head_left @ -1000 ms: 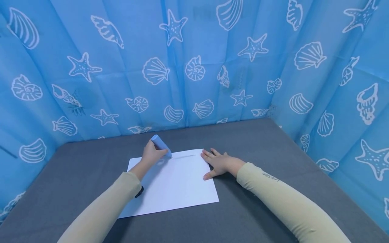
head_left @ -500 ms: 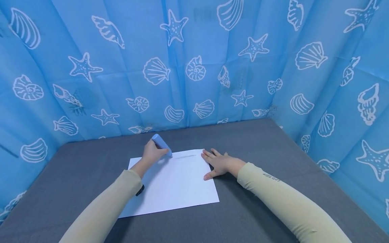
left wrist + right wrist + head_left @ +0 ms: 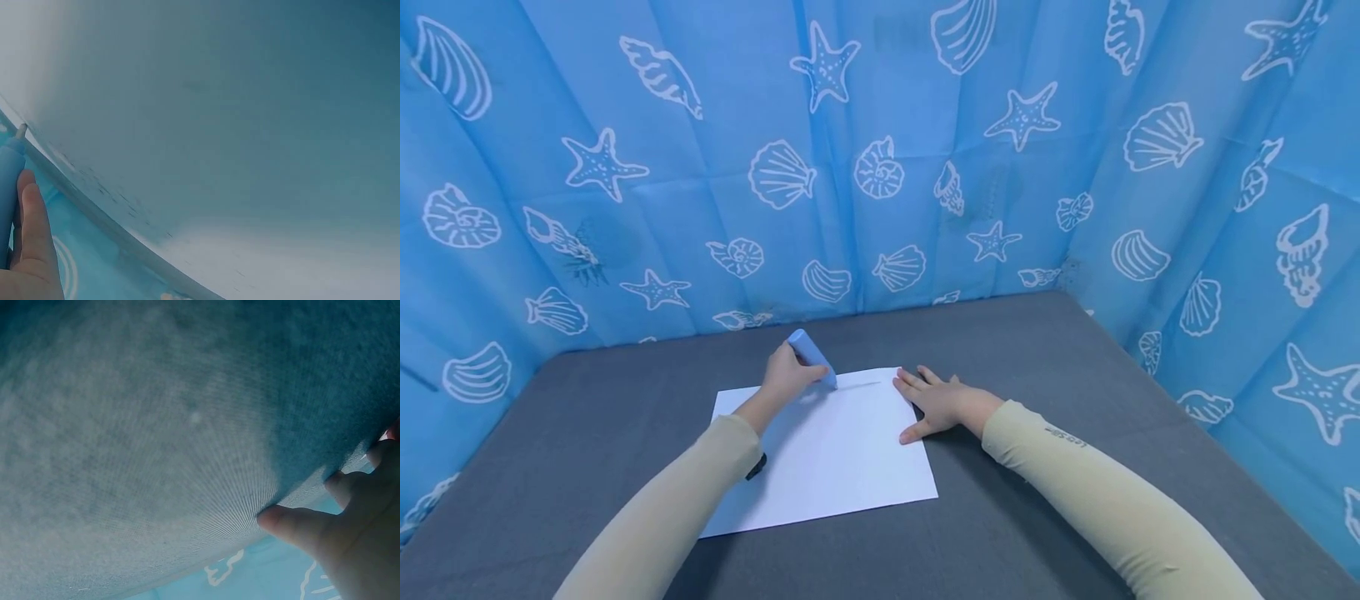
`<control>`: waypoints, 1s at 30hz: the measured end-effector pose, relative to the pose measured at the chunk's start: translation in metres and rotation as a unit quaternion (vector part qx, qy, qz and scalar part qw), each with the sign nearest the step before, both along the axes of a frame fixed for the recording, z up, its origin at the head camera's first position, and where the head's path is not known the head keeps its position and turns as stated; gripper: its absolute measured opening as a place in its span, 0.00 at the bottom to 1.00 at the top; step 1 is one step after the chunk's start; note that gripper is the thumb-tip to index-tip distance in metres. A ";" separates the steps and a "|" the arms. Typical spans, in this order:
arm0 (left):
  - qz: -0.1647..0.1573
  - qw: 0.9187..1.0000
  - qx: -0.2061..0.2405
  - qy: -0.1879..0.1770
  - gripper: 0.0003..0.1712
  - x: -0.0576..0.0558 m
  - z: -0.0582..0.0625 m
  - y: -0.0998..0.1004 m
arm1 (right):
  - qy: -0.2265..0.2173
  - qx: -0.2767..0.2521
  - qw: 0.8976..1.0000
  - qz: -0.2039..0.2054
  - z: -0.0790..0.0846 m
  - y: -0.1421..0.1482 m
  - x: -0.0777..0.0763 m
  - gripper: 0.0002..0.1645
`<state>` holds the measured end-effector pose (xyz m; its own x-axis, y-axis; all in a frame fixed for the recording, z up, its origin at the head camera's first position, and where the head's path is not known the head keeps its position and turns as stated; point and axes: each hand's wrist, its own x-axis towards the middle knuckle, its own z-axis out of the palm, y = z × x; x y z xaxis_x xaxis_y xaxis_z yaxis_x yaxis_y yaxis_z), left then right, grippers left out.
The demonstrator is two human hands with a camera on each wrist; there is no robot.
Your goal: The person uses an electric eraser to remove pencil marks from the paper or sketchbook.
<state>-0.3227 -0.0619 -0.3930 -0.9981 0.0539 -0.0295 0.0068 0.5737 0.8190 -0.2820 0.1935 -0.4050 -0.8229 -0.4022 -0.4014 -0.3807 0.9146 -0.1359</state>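
Note:
My left hand (image 3: 784, 375) grips a thick light-blue electric eraser (image 3: 808, 354) near the far edge of a white sheet of paper (image 3: 850, 450). The eraser tilts, its narrow tip down at the paper, at the left end of a thin grey line (image 3: 859, 385). In the left wrist view the eraser (image 3: 9, 181) shows a slim greyish tip, and small dark specks (image 3: 125, 203) lie scattered on the paper. Fingers spread, my right hand (image 3: 942, 406) rests on the sheet's right edge, thumb and fingertips on the paper; it holds nothing.
The paper lies on a grey cloth-covered table (image 3: 1000, 333). A blue curtain (image 3: 880, 225) with white shells and starfish hangs along the table's far side and right side. A dark band or device (image 3: 756, 467) shows beneath the left wrist.
My left hand has moved slightly right with the eraser, along the grey line. The visible part of the line is shorter. My right hand stays in place on the paper.

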 end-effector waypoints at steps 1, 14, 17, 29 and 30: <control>-0.001 1.000 0.000 0.000 0.31 0.000 0.000 0.002 | 0.002 -0.001 1.000 0.000 0.000 -0.001 0.001 0.64; 0.010 1.000 0.000 -0.003 0.34 0.004 0.002 -0.003 | -0.004 -0.001 1.000 -0.004 0.003 -0.001 0.002 0.63; 0.015 1.000 -0.007 -0.003 0.34 0.006 0.003 -0.008 | -0.006 0.005 1.000 -0.005 0.002 0.000 0.001 0.63; 0.010 0.999 -0.044 0.023 0.33 0.006 0.002 -0.005 | -0.002 -0.012 1.000 0.001 0.004 -0.001 0.002 0.63; 0.009 0.999 -0.043 0.023 0.33 0.006 0.002 -0.003 | -0.002 -0.013 1.000 0.001 0.005 -0.001 0.002 0.63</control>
<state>-0.3171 -0.0651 -0.3914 -0.9993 0.0345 0.0132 0.0323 0.6423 0.7658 -0.2802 0.1922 -0.4003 -0.8205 -0.4136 -0.3946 -0.3812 0.9103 -0.1614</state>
